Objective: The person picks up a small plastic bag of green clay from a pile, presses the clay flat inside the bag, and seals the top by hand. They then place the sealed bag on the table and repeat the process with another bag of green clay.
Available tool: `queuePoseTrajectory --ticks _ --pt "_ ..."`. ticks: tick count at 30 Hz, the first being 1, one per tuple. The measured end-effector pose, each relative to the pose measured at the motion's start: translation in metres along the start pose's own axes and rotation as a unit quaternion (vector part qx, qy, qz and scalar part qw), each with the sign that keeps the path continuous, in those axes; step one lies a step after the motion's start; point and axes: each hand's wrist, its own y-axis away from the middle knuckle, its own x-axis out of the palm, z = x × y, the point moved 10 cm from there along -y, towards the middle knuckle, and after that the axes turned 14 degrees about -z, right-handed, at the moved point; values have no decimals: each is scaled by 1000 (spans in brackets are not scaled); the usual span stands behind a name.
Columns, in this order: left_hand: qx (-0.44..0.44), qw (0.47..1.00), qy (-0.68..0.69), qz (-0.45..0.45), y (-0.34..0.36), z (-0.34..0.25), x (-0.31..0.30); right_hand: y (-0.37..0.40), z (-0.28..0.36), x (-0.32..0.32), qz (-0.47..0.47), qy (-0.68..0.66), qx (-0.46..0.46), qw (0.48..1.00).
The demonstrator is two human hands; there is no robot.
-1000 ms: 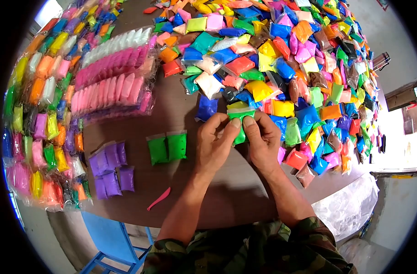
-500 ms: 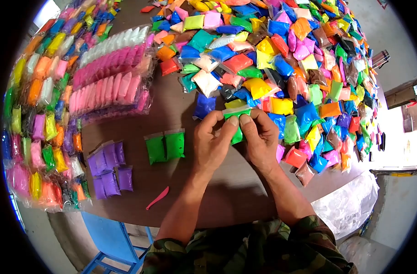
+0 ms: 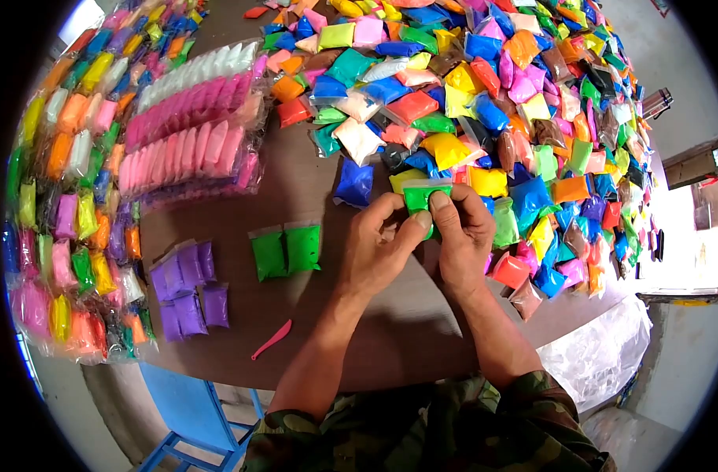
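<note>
Between both hands is a small green packet (image 3: 419, 200), its clear top edge facing away from me. My left hand (image 3: 382, 248) pinches its left side, and my right hand (image 3: 463, 240) grips its right side with the thumb across the front. Left of the hands, two green packets (image 3: 287, 250) lie side by side on the brown table (image 3: 359, 326). Farther left are several purple packets (image 3: 187, 287) in two rows. A pink plastic knife (image 3: 272, 340) lies nearer the front edge. A blue packet (image 3: 353, 182) rests just beyond my left hand.
A large heap of mixed coloured packets (image 3: 485, 102) spreads across the back and right. Bagged pink and white packets (image 3: 187, 149) and long bundled packets (image 3: 80, 197) lie on the left. Clear plastic film (image 3: 599, 346) hangs at the right edge; a blue chair (image 3: 187, 405) stands below left.
Both hands have moved slightly right with the green packet. More of its front shows now, and my right thumb has shifted up over it.
</note>
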Motion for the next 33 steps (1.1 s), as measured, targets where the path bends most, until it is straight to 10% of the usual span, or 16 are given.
queuePoseTrajectory --ticks 33 --pt "-38 999 12 -2 -1 13 -5 3 1 15 52 -58 60 995"
